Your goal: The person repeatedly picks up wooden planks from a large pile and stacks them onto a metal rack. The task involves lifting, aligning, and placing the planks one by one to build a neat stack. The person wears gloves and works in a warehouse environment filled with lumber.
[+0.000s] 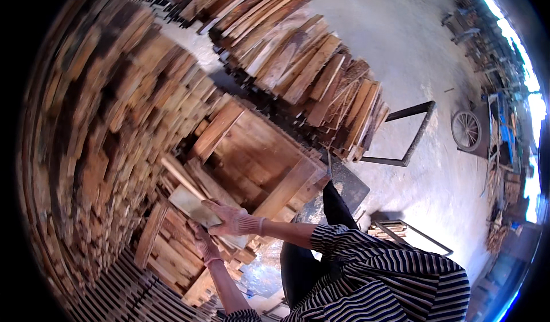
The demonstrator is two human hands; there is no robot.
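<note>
Both my hands wear pale knitted gloves and are close together over a stack of timber at lower centre. My right hand (234,219) is closed at the lower end of a pale, narrow wooden strip (182,176), which slants up to the left. Under that hand lies a flat, pale greyish board (190,205). My left hand (204,244) is nearer to me, its fingers curled at the board's lower edge; the fingertips are partly hidden. Just beyond my hands, a large box-like wooden stack (258,150) shows broad brown planks. Shorter wood pieces (172,239) lie left of my left hand.
A tall wall of stacked timber (114,121) rises on the left. Bundled planks (298,58) extend toward the back. A dark metal frame handle (424,116) juts out over the concrete floor (395,41). At the right are a spoked wheel (466,130) and a low cart (389,229).
</note>
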